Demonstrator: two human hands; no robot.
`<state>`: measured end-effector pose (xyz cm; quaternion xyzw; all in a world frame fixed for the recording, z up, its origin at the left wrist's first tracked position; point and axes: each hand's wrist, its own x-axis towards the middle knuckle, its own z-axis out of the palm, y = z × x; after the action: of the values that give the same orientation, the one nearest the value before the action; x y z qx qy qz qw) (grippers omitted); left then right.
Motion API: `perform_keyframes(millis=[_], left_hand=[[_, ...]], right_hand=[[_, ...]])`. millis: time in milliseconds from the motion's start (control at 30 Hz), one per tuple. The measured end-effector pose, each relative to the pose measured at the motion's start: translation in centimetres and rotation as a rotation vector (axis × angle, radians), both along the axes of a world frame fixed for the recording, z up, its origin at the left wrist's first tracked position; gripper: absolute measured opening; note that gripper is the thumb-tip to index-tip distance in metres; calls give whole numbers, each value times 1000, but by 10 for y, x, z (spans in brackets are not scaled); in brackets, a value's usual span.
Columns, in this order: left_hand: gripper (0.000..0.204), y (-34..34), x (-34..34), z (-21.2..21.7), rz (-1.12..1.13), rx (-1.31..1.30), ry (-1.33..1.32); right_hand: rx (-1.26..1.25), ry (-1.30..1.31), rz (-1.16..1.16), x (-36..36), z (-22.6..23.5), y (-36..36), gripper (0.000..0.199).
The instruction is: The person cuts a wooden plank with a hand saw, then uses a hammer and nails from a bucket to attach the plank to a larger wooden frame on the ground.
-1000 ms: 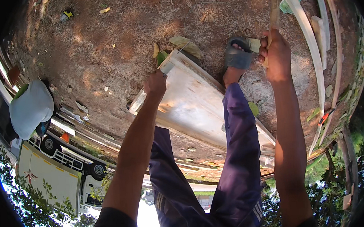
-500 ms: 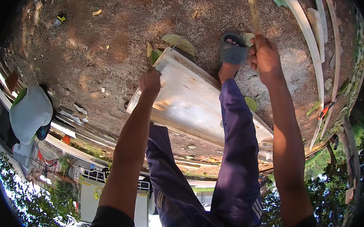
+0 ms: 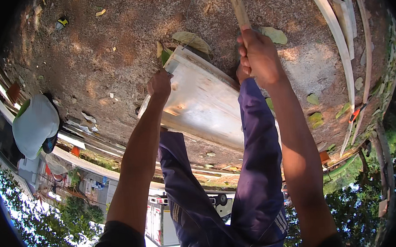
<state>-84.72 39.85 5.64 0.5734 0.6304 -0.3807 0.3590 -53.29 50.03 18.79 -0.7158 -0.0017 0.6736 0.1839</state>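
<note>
My right hand (image 3: 262, 57) is closed round the wooden handle of a hammer (image 3: 237, 5), raised near the far corner of a shallow wooden box (image 3: 201, 109). The hammer's head is beyond the top edge of the picture. My left hand (image 3: 160, 83) is closed on the end board of the box, close to that corner. A thin nail-like pin (image 3: 185, 46) sticks up at the corner. The box lies slantwise on the ground between my legs, its near right part hidden behind my right leg (image 3: 260, 128).
Dry leaves (image 3: 192, 42) lie beside the box corner. Long pale wood strips (image 3: 333, 27) lie at the right, with an orange-and-black cutter (image 3: 356, 113) on them. A white sack (image 3: 35, 125) stands at the left. A small yellow-and-black item (image 3: 61, 23) lies at the far left.
My right hand has swung the hammer leftward and up toward the box corner; the hammer head has left the picture. My left hand has stayed on the end board.
</note>
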Motion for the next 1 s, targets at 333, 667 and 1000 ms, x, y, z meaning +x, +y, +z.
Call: perform_keyframes(millis=[333,667,1000], left_hand=[[32,5,6,1,-14,10,26],[30,1,1,-5,-3,32,-1],[30,-3,-5,-6,22,61,-42]], right_hand=[[-7,-159,-821,-19,-35,-48,38],[-470,255,-1167,-151,-37,-71,37],[-384,-87,-1143,-153,-16,-72,38]])
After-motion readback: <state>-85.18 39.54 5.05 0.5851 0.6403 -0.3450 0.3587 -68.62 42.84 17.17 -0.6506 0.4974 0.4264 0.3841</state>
